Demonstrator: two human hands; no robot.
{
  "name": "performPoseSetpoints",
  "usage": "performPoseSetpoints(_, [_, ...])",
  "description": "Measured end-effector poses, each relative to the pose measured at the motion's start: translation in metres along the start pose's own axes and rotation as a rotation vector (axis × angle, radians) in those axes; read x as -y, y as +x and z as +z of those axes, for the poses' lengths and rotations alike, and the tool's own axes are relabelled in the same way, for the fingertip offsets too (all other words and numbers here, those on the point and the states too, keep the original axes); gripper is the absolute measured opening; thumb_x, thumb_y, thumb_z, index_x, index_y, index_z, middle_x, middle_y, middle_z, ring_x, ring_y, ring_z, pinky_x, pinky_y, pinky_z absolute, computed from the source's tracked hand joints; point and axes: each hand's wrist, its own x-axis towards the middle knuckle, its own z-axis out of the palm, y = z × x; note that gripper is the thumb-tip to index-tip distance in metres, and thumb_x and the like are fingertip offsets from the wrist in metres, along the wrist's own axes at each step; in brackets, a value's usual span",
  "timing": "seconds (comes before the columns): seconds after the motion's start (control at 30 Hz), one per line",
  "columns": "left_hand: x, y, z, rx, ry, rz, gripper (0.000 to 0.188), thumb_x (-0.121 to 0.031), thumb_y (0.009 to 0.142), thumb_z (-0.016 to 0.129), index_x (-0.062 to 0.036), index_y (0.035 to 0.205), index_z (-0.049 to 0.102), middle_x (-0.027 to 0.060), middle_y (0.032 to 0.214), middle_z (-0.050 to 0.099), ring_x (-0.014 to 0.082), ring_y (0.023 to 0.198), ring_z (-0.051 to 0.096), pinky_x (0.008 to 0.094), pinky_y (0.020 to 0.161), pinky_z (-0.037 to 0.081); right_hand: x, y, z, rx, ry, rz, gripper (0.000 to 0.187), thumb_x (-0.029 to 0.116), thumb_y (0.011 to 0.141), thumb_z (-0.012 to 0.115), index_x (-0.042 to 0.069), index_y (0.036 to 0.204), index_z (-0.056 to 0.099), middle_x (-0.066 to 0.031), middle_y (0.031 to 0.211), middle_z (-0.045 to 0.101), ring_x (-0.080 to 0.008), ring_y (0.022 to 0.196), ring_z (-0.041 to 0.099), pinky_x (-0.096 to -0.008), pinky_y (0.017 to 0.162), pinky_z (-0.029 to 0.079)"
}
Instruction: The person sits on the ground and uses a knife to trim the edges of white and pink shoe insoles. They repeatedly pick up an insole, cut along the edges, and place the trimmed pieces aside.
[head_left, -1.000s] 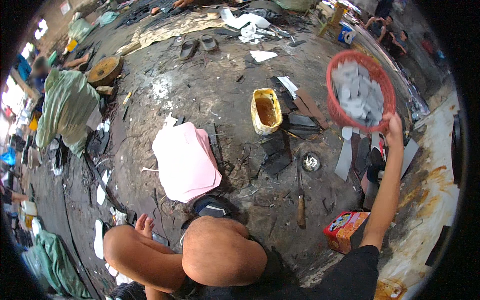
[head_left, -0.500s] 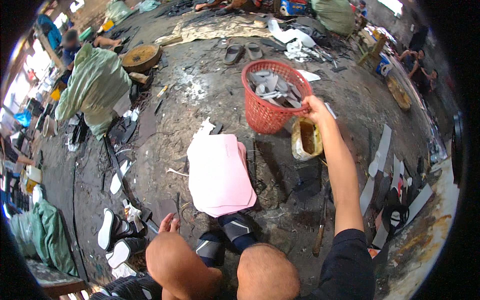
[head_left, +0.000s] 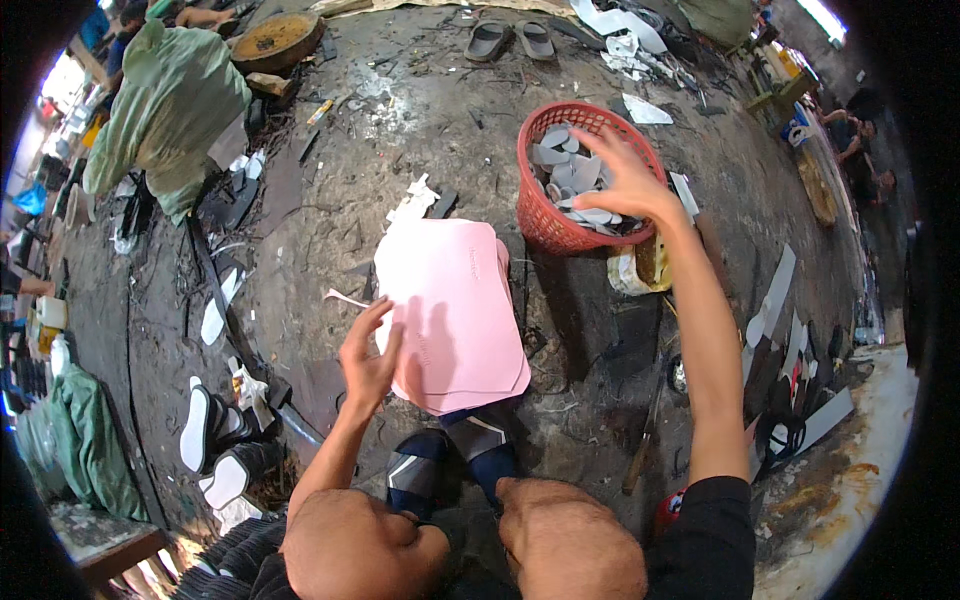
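Note:
My right hand [head_left: 628, 178], fingers spread, hovers over a red plastic basket [head_left: 545, 215] full of grey cut pieces [head_left: 575, 172]. Whether its fingertips touch the pieces I cannot tell. At the left edge of a stack of pink sheets [head_left: 465, 320] is my left hand [head_left: 370, 355], its fingers apart and nothing in them. The stack has rounded corners and lies in front of my feet, the sheets slightly out of line. A yellowish cut-open container [head_left: 638, 270] stands just on the near side of the basket, partly behind my right forearm.
Sandals [head_left: 510, 42] sit on the far floor. At left are a green sack [head_left: 165, 105], a round wooden block [head_left: 277, 42] and several white-soled shoes [head_left: 198, 425]. A long tool with a wooden handle [head_left: 635, 462] and grey strips [head_left: 770, 300] lie at right.
My right hand has let go of the basket's rim and moved over its contents. My left hand has come up from beside my knee to the pink stack.

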Motion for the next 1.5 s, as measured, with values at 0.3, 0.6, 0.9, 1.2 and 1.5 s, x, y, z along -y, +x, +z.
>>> performPoseSetpoints(0.3, [-0.026,-0.022,0.05,0.087,0.18,0.202,0.041,-0.008,0.082,0.077,-0.0091,0.122,0.068,0.0181,0.144,0.053,0.0375,0.139,0.043,0.0462,0.113,0.036,0.01,0.031,0.03,0.269,-0.169,0.309,0.125,0.04,0.057,0.091,0.053,0.153,0.013,-0.0207,0.165,0.007,-0.0535,0.146,0.02,-0.0631,0.112,0.033])
performPoseSetpoints(0.6, [-0.019,-0.058,-0.049,-0.119,-0.012,-0.174,0.033,-0.004,0.089,0.071,-0.0037,0.123,0.067,0.0136,0.128,0.066,0.0214,0.116,0.064,0.0345,0.098,0.051,-0.013,0.039,0.04,0.139,-0.082,0.124,0.102,0.039,0.061,0.09,0.04,0.149,0.039,-0.0145,0.155,0.035,-0.0497,0.133,0.045,-0.059,0.105,0.043])
performPoseSetpoints(0.9, [-0.099,-0.116,-0.102,-0.172,-0.045,-0.164,0.031,-0.001,0.091,0.067,-0.0004,0.122,0.065,0.0108,0.119,0.069,0.0175,0.105,0.067,0.0314,0.094,0.052,-0.099,0.046,0.022,-0.288,0.359,0.042,0.082,0.022,0.052,0.09,0.001,0.127,0.064,-0.0167,0.122,0.068,-0.0232,0.109,0.067,-0.0379,0.092,0.053])
performPoseSetpoints(1.2, [-0.058,-0.133,-0.135,-0.251,-0.171,-0.247,0.029,-0.008,0.093,0.069,-0.0029,0.122,0.068,0.0074,0.11,0.071,0.0128,0.098,0.067,0.0273,0.085,0.052,-0.027,0.008,-0.084,-0.246,0.91,0.25,0.104,0.005,0.064,0.089,-0.004,0.151,0.033,-0.0191,0.121,0.065,-0.0218,0.09,0.069,-0.0355,0.077,0.057])
performPoseSetpoints(1.5, [0.087,-0.116,-0.127,-0.303,-0.898,-0.806,0.054,-0.033,0.099,0.06,-0.0046,0.143,0.049,0.0146,0.137,0.058,0.0291,0.116,0.061,0.0411,0.095,0.052,0.201,-0.068,-0.055,0.008,0.875,-0.132,0.069,0.013,0.066,0.091,0.005,0.126,0.057,-0.0085,0.111,0.068,-0.0175,0.099,0.065,-0.0316,0.085,0.054])
